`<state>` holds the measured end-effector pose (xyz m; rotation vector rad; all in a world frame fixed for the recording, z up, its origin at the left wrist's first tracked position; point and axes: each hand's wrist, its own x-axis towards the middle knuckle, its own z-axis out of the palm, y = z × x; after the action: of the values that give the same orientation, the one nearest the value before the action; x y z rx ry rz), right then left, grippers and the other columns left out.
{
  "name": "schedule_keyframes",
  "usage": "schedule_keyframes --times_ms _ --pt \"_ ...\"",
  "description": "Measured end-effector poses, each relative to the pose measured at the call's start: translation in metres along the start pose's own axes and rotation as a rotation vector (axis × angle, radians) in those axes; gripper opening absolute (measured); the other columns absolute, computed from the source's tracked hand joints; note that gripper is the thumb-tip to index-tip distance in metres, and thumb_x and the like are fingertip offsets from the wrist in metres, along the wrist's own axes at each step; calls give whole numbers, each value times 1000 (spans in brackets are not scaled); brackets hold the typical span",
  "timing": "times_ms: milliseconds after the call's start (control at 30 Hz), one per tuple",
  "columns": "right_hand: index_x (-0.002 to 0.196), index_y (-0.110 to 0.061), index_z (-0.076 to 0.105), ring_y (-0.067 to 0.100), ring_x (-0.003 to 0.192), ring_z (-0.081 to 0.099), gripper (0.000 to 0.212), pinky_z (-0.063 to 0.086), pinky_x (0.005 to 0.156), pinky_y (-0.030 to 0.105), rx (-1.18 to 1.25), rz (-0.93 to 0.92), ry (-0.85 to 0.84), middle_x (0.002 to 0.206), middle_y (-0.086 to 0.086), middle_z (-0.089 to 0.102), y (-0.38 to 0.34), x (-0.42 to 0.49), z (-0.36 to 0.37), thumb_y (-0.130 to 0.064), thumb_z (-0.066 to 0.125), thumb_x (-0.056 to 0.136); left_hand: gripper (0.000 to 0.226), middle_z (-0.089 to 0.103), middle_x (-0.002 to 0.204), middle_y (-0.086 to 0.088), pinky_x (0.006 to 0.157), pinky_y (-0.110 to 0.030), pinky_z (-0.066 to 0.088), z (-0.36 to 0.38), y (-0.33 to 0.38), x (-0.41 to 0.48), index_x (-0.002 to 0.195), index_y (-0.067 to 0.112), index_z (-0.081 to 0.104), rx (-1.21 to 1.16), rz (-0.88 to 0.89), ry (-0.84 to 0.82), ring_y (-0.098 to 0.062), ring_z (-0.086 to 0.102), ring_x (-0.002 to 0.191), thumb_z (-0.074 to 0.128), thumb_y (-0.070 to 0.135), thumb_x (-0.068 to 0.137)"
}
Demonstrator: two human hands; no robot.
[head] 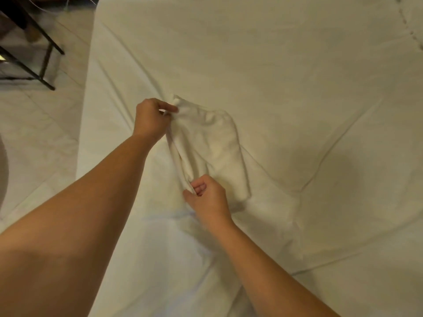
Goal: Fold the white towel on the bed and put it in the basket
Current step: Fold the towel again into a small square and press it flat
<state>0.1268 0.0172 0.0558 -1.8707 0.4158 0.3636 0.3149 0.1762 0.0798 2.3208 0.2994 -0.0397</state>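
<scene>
The white towel (212, 145) seems half-folded on the bed (297, 88), the grip of left hand (151, 120) and right hand (206, 195) pinching its edge; the basket remains.

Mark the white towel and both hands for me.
Folded white cloth towel (212, 147), head view: middle of its top layer.
Left hand (150, 120), head view: back of hand, pinching the far corner.
Right hand (209, 197), head view: back of hand, gripping the near edge.

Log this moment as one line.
folding on bed | left hand pinches towel far corner | right hand pinches near corner | basket unseen
</scene>
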Motion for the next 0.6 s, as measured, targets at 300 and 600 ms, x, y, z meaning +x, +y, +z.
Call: schedule_keyframes --times_ms 300,600 --pt "83 -20 62 11 62 60 18 57 70 35 -31 28 -68 72 -7 62 -13 6 68 -23 79 79 30 79 95 2 66 -9 53 -29 -65 18 98 21 84 -15 -17 21 -11 65 64 63 1 89" --pt "87 -19 61 20 70 66 16 55 66 32 -84 48 -165 81 3 67 -18 6 119 -23 75 83 32 78 101 6 83 -22 58 -40 -112 24 99 21 83 -52 -68 54 -14 74 83 62 0 90"
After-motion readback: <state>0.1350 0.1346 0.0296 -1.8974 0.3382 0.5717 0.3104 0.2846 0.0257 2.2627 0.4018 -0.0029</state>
